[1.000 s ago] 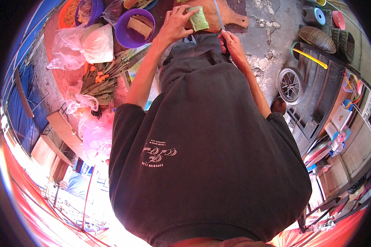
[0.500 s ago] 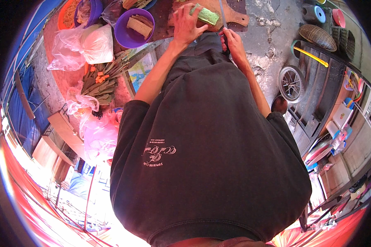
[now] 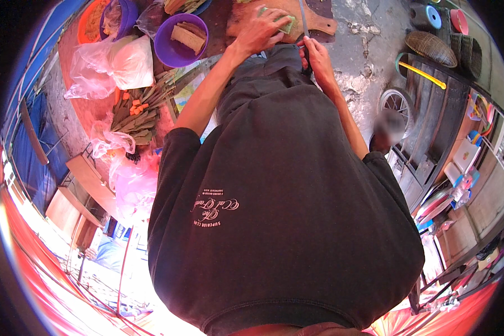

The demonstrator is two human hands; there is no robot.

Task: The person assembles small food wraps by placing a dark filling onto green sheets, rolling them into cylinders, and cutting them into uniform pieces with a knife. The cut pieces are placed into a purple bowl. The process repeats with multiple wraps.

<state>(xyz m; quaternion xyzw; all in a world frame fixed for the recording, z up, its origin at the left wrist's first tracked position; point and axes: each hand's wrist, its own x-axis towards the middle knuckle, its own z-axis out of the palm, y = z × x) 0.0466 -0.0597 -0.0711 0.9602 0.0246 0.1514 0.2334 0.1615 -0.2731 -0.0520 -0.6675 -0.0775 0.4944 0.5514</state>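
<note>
My left hand (image 3: 260, 32) is closed over a light green, rectangular spongy block (image 3: 289, 24) on the wooden cutting board (image 3: 321, 23). Most of the block is hidden under the palm and fingers; only its right end shows. In my right hand (image 3: 318, 54) is a knife, its narrow blade (image 3: 304, 18) pointing away from me over the board, just right of the block. The fingers wrap its handle, which is largely hidden. Left of the board stands a purple bowl (image 3: 161, 46) with pale brown-edged slabs (image 3: 188, 38) in it.
Farther left are plastic bags (image 3: 130, 61), an orange basin (image 3: 87, 25) and a bundle of long brown-green leaves (image 3: 133, 124) with orange pieces (image 3: 135, 106) on top. At right are a spoked wheel (image 3: 396, 106), a wicker basket (image 3: 431, 48) and a blurred person's head (image 3: 387, 127).
My left hand has slid over the green block, covering more of it, and its fingers have drawn together. The knife has barely moved. By the wheel a blurred head has come further into view.
</note>
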